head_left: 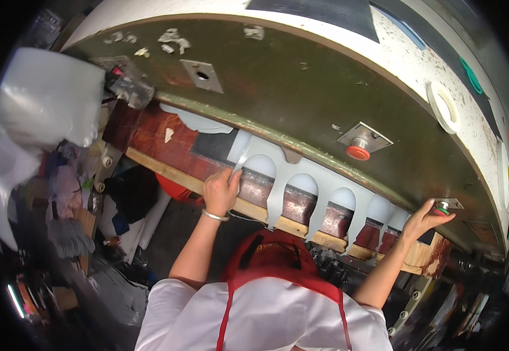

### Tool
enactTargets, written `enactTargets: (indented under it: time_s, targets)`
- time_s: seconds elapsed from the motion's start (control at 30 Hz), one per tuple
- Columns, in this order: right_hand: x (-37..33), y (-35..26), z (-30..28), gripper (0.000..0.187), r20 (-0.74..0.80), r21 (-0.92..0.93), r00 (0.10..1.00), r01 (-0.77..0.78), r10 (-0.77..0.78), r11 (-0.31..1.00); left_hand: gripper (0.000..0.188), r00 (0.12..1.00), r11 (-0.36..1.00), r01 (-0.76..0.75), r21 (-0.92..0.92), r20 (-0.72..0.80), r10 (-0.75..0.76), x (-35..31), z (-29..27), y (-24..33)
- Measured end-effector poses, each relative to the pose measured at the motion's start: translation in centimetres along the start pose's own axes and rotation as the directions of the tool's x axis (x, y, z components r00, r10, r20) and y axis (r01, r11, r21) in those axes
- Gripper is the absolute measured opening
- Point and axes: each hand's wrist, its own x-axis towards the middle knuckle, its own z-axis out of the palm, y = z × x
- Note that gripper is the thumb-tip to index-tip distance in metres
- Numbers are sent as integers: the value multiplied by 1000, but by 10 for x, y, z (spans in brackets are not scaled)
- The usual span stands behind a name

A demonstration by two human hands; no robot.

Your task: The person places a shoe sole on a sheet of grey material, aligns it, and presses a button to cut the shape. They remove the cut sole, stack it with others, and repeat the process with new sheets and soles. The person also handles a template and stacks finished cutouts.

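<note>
A pale grey sheet (276, 198) with a row of arched cut-outs lies along the wooden ledge, its strips hanging over the front edge. My left hand (219, 192) is closed on the sheet's left strip, thumb and fingers pinching it. Far to the right, my right hand (423, 221) reaches up to a small push button (442, 209) with red and green on it, set in a metal plate. Thumb and fingers are around that button; the palm side is partly hidden. A larger red mushroom button (358, 150) sits on the machine's green front panel (278, 88).
Above the panel runs a speckled white worktop (406, 64) with a white tape roll (443, 107). The wooden ledge (166, 170) crosses below the panel. More grey sheet pieces (193, 121) lie at its left. Clear plastic (49, 93) and stacked cut pieces (70, 234) stand further left.
</note>
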Motion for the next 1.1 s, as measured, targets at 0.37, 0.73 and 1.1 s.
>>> enactTargets:
  time_s: [0.37,0.73,1.1]
  targets:
    - [-83,-12,36,60,754,-273,608,-54,248,961,30,997,997,6,-76,-77,-12,34,42,5]
    - [-92,-77,23,31,398,208,917,-74,-16,975,27,993,992,92,-88,84,-85,-56,-20,-3]
    - [-234,-201,80,86,748,353,579,65,-323,933,28,984,975,82,205,136,-111,-131,-45,-21]
